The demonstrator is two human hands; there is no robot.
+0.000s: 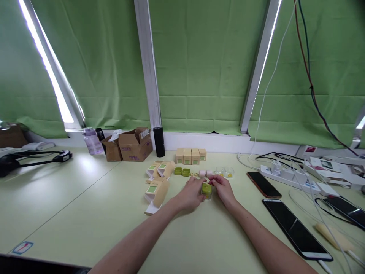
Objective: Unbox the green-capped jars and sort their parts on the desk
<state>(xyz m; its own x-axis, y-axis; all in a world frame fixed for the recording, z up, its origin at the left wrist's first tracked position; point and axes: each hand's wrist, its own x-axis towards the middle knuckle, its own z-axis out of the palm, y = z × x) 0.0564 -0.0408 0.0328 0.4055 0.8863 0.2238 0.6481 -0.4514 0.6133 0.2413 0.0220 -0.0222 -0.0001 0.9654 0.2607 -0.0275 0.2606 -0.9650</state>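
Observation:
My left hand (pixel 191 194) is closed around the left side of a small clear case with a green part (pixel 207 189) in it, just above or on the table. To the right of the case is my right hand (pixel 224 189), thumb and fingers drawn together by its upper edge; whether something small is between them I cannot make out. Behind the hands, two green square pieces (pixel 181 172) sit side by side. Tiny yellowish parts (pixel 194 174), pale pink pieces (pixel 205 173) and clear cases (pixel 224 172) continue that row to the right.
Opened beige cartons (pixel 157 192) lie left of my hands, and closed beige cartons (pixel 191 156) stand behind. Farther back are a cardboard box (pixel 136 145), a black cylinder (pixel 159 142) and a purple bottle (pixel 92 141). Phones (pixel 295 227), a power strip (pixel 289 179) and cables occupy the right.

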